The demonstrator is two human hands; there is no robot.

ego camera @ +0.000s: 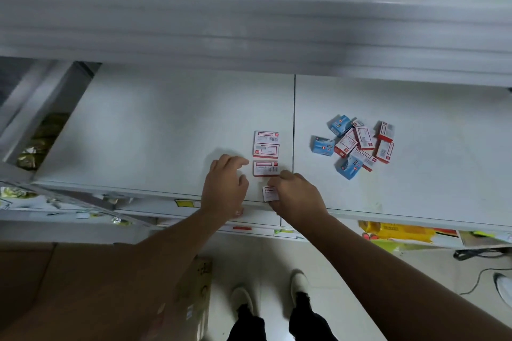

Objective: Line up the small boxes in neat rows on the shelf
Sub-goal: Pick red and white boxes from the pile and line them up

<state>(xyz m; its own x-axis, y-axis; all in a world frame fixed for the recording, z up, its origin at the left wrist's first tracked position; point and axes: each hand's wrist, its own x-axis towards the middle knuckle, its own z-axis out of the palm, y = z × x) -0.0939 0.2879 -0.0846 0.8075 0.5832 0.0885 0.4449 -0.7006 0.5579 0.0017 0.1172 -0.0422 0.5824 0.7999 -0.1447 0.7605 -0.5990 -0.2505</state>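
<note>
Three red-and-white small boxes lie in a column on the white shelf: the far box, the middle box and the near box. My right hand grips a fourth red-and-white box just in front of that column, close to the shelf's front edge. Beside the near box rests my left hand, fingers spread, holding nothing. A loose pile of red-and-white and blue boxes sits to the right, past the shelf seam.
An upper shelf overhangs the back of this one. A brown cardboard carton stands on the floor at the lower left. Lower shelves hold yellow packets. My feet are on the tiled floor below.
</note>
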